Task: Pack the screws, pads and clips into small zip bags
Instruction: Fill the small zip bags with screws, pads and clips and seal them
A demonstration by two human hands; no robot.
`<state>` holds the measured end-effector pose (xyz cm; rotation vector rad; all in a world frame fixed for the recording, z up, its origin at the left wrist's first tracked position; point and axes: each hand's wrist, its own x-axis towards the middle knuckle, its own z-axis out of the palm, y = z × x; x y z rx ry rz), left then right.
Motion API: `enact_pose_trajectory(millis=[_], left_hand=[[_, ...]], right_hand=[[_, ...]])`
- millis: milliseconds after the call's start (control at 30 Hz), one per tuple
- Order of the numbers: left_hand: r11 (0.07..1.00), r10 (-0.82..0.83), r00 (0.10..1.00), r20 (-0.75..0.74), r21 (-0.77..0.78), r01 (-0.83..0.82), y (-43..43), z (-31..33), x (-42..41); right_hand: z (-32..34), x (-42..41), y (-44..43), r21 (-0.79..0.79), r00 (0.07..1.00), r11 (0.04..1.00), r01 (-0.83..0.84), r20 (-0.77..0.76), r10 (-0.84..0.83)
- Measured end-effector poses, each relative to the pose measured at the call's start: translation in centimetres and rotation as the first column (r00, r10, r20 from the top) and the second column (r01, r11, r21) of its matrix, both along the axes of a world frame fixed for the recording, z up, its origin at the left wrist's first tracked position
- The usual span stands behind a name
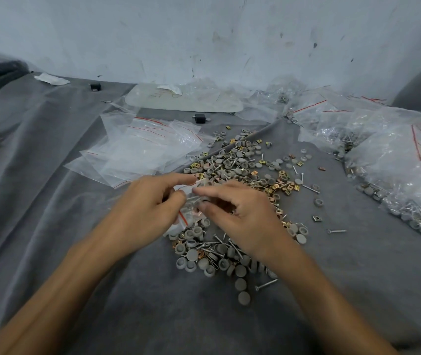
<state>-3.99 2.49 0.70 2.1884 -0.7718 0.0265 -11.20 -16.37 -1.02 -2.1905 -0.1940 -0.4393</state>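
Observation:
A small clear zip bag [190, 210] with a red strip hangs between my two hands, with screws and a copper clip showing inside it. My left hand [150, 208] pinches its left side between thumb and forefinger. My right hand [237, 213] pinches its right side with curled fingers. Beneath and beyond the hands lies a loose heap of grey round pads [232, 160], brass clips [285, 187] and silver screws [266, 284] on the grey cloth [50, 201].
A stack of empty zip bags [140, 149] lies left of the heap. Filled bags [396, 160] pile up along the right side. A pale flat board [191, 101] and small black blocks [199, 118] sit near the wall.

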Motion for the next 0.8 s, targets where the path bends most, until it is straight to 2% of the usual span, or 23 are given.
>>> enact_pose_trajectory(millis=[100,233,333,367,433,500,567,667,800], left_hand=[[1.0,-0.01,1.0,-0.018,-0.013,0.01,0.0,0.0,0.0],[0.999,-0.007,0.999,-0.049,-0.048,0.005,-0.1,0.0,0.2],[0.996,0.014,0.998,-0.068,-0.092,-0.021,0.0,-0.1,0.4],[0.994,0.021,0.997,-0.068,-0.102,-0.028,0.1,-0.1,0.5],[0.992,0.034,0.997,-0.069,-0.116,-0.042,0.2,-0.1,0.7],[0.991,0.051,0.996,-0.07,-0.122,-0.059,0.3,0.0,0.8],[0.99,0.054,0.996,-0.073,-0.129,-0.063,0.3,0.0,0.8],[0.989,0.047,0.995,-0.091,-0.133,-0.059,0.3,0.2,0.7],[0.989,0.057,0.996,-0.074,-0.132,-0.066,0.4,0.3,0.6]], right_hand=[[0.0,0.3,0.1,0.0,1.0,1.0,0.008,-0.011,-0.008],[0.5,0.3,-0.2,0.112,0.999,0.994,-0.009,-0.037,0.013],[0.7,0.4,-1.1,0.169,0.997,0.983,0.075,-0.032,-0.071],[0.6,0.4,-1.5,0.145,0.994,0.983,0.112,-0.029,-0.109],[0.3,0.5,-2.0,-0.024,0.986,0.988,0.152,-0.064,-0.153],[-0.2,0.5,-1.6,-0.237,0.975,0.969,0.072,-0.187,-0.118],[-1.1,0.5,-0.7,-0.372,0.952,0.928,-0.037,-0.294,-0.08],[-1.8,0.4,0.6,-0.447,0.953,0.893,-0.058,-0.29,-0.083],[-1.9,0.3,1.1,-0.47,0.964,0.882,-0.034,-0.248,-0.095]])
